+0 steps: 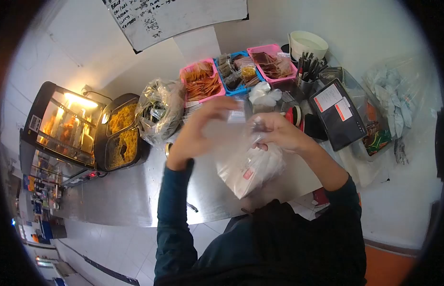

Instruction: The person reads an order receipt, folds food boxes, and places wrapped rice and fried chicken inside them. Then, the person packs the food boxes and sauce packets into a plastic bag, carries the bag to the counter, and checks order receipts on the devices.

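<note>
My right hand (279, 132) is closed around the gathered top of a clear plastic bag (231, 174). White contents, perhaps wrapped, show through the bag's side, with a small red mark near its lower part. The bag hangs in front of my body, over the steel counter's front edge. My left hand (203, 126) is raised to the left of the bag's top, its fingers bent toward the other hand. Motion smears those fingers, so whether they touch the plastic is unclear.
On the steel counter (112, 195) stand a lit display warmer (64, 128), black trays of yellow food (123, 148), a stuffed clear bag (157, 107), pink and blue baskets (203, 97) of packets, a utensil holder (305, 87) and a black tablet (337, 114). Plastic bags hang at right.
</note>
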`<action>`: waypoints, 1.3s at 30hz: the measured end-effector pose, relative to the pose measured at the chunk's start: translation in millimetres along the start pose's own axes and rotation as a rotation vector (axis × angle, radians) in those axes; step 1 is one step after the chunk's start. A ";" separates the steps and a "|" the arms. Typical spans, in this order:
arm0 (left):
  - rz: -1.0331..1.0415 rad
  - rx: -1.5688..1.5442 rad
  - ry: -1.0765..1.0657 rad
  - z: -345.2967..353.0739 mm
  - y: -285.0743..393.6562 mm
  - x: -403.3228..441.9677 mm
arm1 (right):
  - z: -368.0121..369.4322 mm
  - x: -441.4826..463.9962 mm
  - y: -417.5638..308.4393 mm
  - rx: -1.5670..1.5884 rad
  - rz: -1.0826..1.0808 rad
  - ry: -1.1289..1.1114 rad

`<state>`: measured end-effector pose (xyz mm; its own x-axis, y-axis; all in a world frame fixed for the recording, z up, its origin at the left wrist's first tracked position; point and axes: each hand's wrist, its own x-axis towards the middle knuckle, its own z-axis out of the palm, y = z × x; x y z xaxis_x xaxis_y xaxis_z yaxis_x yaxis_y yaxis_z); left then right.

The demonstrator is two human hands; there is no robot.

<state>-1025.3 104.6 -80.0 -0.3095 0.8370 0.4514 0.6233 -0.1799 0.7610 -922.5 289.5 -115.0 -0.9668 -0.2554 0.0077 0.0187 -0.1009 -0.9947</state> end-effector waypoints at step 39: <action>-0.281 -0.155 0.371 110.6 -152.8 -69.6 | -38.6 62.8 13.9 -0.317 0.009 0.306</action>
<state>-1019.5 131.0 -279.3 -0.7030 0.6287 0.3324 0.3735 -0.0714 0.9249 -992.8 309.2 -132.3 -0.9988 0.0461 0.0161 -0.0060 0.2119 -0.9773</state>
